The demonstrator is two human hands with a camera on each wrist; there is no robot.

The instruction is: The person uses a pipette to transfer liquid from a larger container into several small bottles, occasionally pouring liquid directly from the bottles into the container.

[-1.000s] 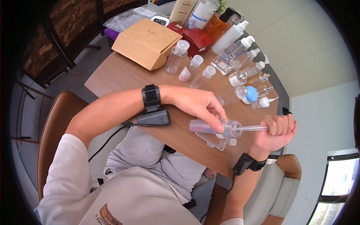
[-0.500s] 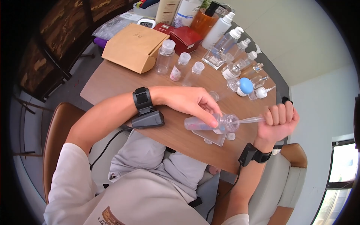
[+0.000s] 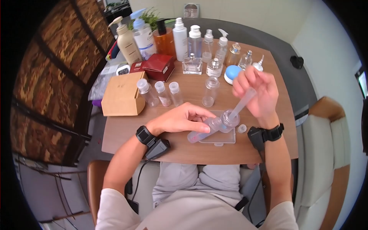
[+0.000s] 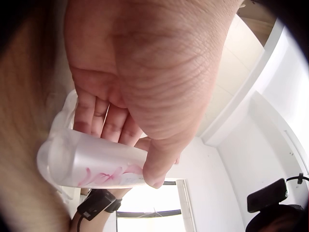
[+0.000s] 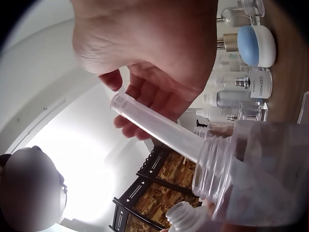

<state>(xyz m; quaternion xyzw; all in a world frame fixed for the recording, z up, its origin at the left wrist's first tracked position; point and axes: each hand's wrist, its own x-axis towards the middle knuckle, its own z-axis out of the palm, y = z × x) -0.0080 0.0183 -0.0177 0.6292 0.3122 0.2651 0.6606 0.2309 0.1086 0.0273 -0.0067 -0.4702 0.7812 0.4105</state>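
Left hand (image 3: 181, 119) grasped pink-printed bottle (image 4: 108, 162) between thumb and fingers, just left of wide-mouthed bottle (image 5: 258, 174). Clear tube (image 5: 157, 126) slanted up from wide-mouthed bottle's mouth. Right hand (image 3: 258, 92), right of wide-mouthed bottle, had fingers released, loosely bent.

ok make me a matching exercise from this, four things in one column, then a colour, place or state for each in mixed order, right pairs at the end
Things
1. cardboard box
2. round jar
3. long clear tube
4. frosted bottle with pink print

Colour, place or state
A. one end at the mouth of a wide clear bottle
B. in the grip of the left hand
C. plain tan
D. blue on top, white below

Right pairs
1-C, 2-D, 3-A, 4-B
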